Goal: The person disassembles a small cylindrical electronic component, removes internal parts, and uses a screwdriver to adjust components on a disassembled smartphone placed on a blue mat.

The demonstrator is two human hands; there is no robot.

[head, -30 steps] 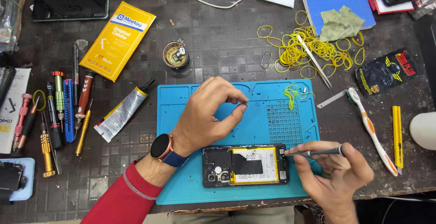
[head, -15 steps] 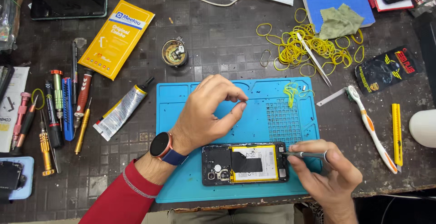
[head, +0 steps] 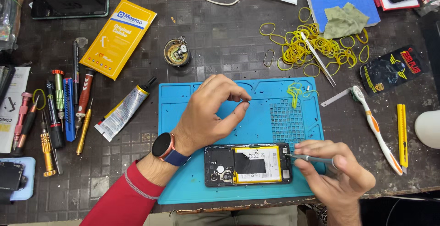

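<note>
An opened phone, back cover off with a yellow battery and black shield showing, lies at the front of a blue work mat. My right hand grips a thin metal-tipped tool like a pen, its tip touching the phone's right end. My left hand, with a watch on the wrist and a red sleeve, hovers over the mat just behind the phone. Its thumb and forefinger are pinched into a ring; whether anything tiny sits between them cannot be seen.
Several screwdrivers and a glue tube lie left of the mat, with a yellow packet and a small round tin behind. Yellow rubber bands with tweezers, a toothbrush and a yellow cutter lie right.
My right hand has shifted left and rolled over, bringing the tool's tip onto the phone's right end. My left hand has stayed pinched in nearly the same place.
</note>
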